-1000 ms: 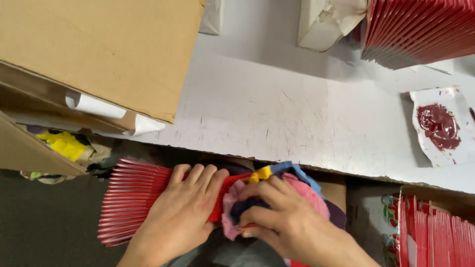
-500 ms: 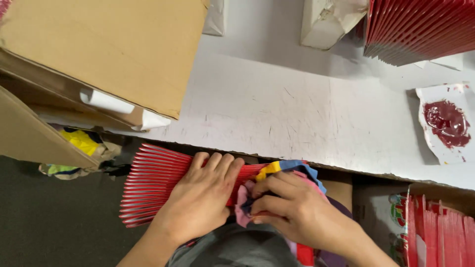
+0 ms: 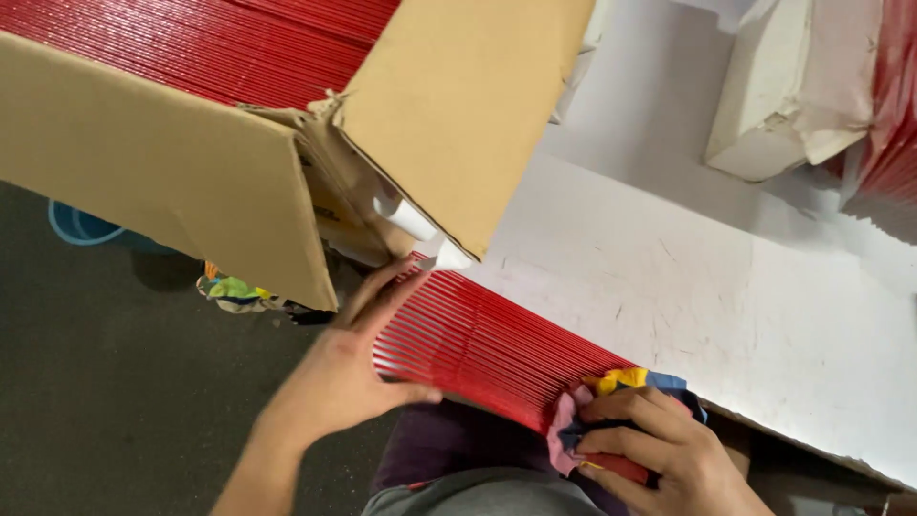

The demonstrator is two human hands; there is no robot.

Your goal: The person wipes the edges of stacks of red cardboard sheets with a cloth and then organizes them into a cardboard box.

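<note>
Now my left hand [image 3: 344,368] grips the near end of the stack of red sheets [image 3: 487,349], thumb curled under its lower corner and fingers spread flat along the end face, reaching up toward the cardboard box [image 3: 287,124]. My right hand [image 3: 659,454] is closed over the other end of the stack, pinching a bunched cloth [image 3: 597,411] of pink, yellow and blue against the red edges.

Half a second ago the stack lay lower and flatter, below the edge of the white table [image 3: 745,287], with my left palm pressed on top of it. It now slants up from my right hand toward my left, and its far corner lies over the table's edge, just under the box flap. My left hand has slid from the top of the stack to its end. The view has also swung: the box fills the upper left, and I see more red sheets [image 3: 229,38] packed inside it, which were out of sight before.

Beyond my left hand, under the box, lies a crumpled scrap of green and yellow [image 3: 229,289]. Well above my right hand sits a white block wrapped in paper [image 3: 774,96].
</note>
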